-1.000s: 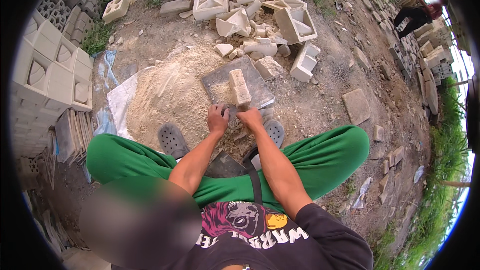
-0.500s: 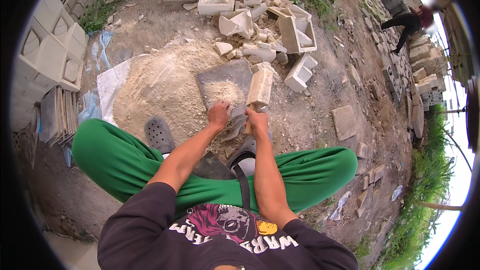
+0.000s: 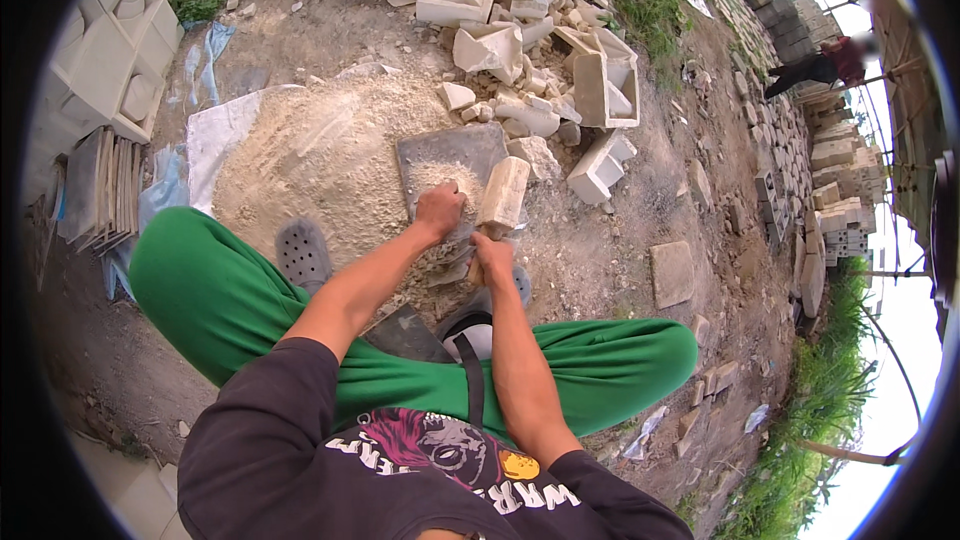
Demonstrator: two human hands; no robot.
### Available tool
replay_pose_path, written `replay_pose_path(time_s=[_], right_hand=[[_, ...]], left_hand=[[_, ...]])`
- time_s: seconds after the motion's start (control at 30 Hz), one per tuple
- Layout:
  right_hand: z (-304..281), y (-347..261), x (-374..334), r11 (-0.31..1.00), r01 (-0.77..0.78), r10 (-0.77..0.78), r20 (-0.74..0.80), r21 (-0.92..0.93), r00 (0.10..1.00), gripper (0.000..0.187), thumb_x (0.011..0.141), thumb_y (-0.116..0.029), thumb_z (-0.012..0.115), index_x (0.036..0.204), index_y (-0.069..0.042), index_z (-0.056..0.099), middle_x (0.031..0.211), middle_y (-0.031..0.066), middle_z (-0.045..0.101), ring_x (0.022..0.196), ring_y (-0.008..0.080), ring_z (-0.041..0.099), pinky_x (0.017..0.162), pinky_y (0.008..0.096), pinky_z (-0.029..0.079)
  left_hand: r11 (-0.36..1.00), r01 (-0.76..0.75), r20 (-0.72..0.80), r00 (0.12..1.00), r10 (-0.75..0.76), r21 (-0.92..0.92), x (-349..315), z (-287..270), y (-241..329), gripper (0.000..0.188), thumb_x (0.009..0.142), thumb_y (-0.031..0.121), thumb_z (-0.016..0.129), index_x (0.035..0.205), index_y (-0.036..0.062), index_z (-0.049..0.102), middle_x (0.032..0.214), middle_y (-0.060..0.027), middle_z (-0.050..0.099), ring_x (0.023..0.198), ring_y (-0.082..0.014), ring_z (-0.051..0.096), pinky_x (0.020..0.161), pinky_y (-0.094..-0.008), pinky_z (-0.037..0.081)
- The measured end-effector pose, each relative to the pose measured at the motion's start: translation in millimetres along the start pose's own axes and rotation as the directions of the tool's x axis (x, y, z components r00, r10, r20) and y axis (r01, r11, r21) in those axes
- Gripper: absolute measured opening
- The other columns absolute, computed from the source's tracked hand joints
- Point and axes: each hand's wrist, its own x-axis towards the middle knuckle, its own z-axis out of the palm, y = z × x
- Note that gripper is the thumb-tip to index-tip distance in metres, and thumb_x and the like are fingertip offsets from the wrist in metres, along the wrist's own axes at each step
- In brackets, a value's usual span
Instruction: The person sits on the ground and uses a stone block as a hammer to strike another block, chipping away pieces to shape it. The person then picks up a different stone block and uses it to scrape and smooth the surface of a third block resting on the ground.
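My right hand (image 3: 489,258) is wrapped round the handle of a wooden mallet (image 3: 503,190). The mallet's pale, dusty block head points away from me, over the right side of a dark flat slab (image 3: 484,145). On that slab lies a heap of crushed, cream-coloured crumbs (image 3: 440,176). My left hand (image 3: 441,208) is closed at the near edge of the crumbs, just left of the mallet head. Its fingertips are curled out of sight, so what they hold, if anything, is hidden.
A wide pile of pale grit (image 3: 300,155) spreads left of the slab over a white sheet (image 3: 217,145). Broken cast blocks (image 3: 605,80) are heaped beyond it. Stacked pale blocks (image 3: 120,60) stand at far left. Another person (image 3: 835,62) is at far right.
The mallet head has swung left and nearer to me, toward the crumbs, uncovering a pale chunk behind it. My left hand stays by the crumbs. The whole view has shifted slightly.
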Motion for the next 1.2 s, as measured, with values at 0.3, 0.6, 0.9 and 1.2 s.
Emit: replay_pose_path(time_s=[0.3,0.6,0.9,1.2], right_hand=[[-5,-24,-22,0.997,0.042,-0.045,-0.05,-0.057,0.998,0.025,0.072,-0.016,0.074,0.082,0.005,0.065,0.069,0.0108,0.063,0.048,0.0212,0.062,0.046,0.0348,0.052],[15,-82,-53,0.894,0.438,-0.442,-0.033,-0.1,0.896,0.021,0.077,-0.016,0.071,0.076,0.004,0.068,0.06,0.0085,0.065,0.051,0.0163,0.064,0.047,0.0316,0.048],[29,-31,-29,0.868,0.261,-0.273,0.035,-0.422,0.961,0.035,0.071,-0.032,0.075,0.081,0.001,0.071,0.066,0.0115,0.069,0.056,0.0227,0.067,0.061,0.0374,0.054],[32,-22,-15,0.775,0.272,-0.257,0.109,-0.571,0.96,0.039,0.068,-0.03,0.075,0.089,0.002,0.072,0.074,0.0163,0.072,0.071,0.0288,0.072,0.068,0.0377,0.055]], left_hand=[[0.915,0.292,-0.146,0.929,-0.341,-0.279,4,-22,-21,0.017,0.088,0.022,0.063,0.099,0.0161,0.075,0.097,-0.0075,0.065,0.097,-0.0291,0.064,0.081,-0.0411,0.053],[0.827,0.354,-0.112,0.891,-0.441,-0.437,-9,-21,-48,0.024,0.088,0.021,0.063,0.109,0.0137,0.073,0.104,-0.0121,0.069,0.098,-0.0319,0.065,0.085,-0.0414,0.052],[0.788,0.359,-0.169,0.852,-0.495,-0.5,-10,-26,-63,0.027,0.084,0.013,0.065,0.111,0.0114,0.072,0.097,-0.0131,0.067,0.09,-0.0332,0.065,0.083,-0.041,0.052],[0.88,0.329,-0.103,0.918,-0.383,-0.341,9,-30,-64,0.031,0.084,0.014,0.067,0.114,0.0095,0.071,0.103,-0.0185,0.061,0.094,-0.0352,0.063,0.087,-0.0425,0.051]])
